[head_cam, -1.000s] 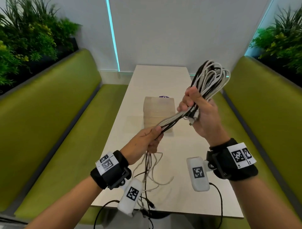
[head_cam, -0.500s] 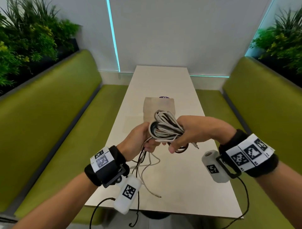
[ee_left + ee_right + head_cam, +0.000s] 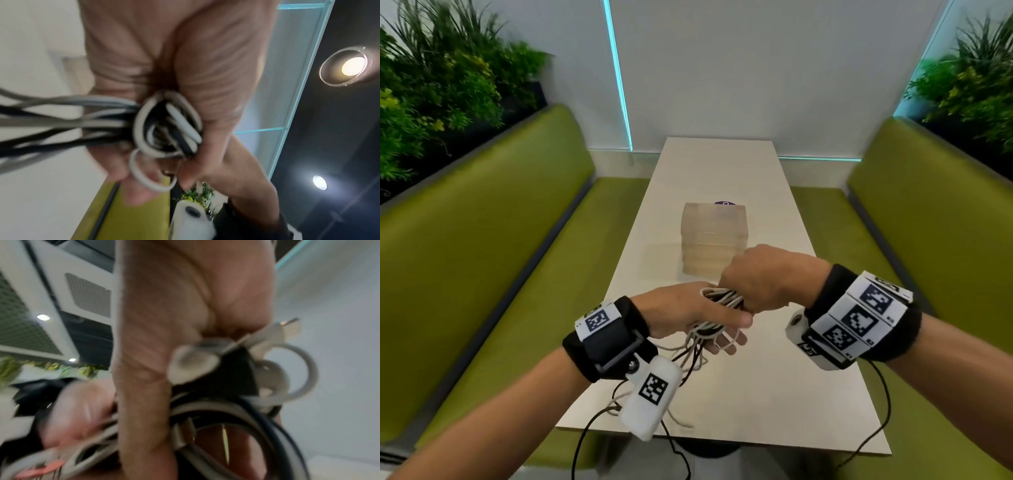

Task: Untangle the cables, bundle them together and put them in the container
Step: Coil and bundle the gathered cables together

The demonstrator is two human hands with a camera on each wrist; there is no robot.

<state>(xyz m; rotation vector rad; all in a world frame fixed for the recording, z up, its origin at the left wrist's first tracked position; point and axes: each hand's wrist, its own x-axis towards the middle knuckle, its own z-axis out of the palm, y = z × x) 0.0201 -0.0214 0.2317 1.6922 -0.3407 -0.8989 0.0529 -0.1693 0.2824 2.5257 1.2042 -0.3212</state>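
Both hands meet above the near half of the long pale worktop (image 3: 722,171), with a bundle of white and black cables (image 3: 724,298) between them. The right hand (image 3: 760,279) is curled into a fist over the coiled part of the bundle, knuckles up; in the right wrist view its fingers wrap the loops, and a white plug (image 3: 287,324) sticks out beside the palm. The left hand (image 3: 688,313) lies just beside and slightly under the right, palm turned inward, fingers (image 3: 135,178) curled round the cables; the left wrist view shows a white loop lying over one of them. From the left hand the loose cable ends (image 3: 690,356) hang down toward the worktop's near edge. The translucent, ribbed plastic container (image 3: 714,240) stands on the worktop just beyond the hands, apart from them. Green padded benches (image 3: 482,257) run along both sides of the worktop.
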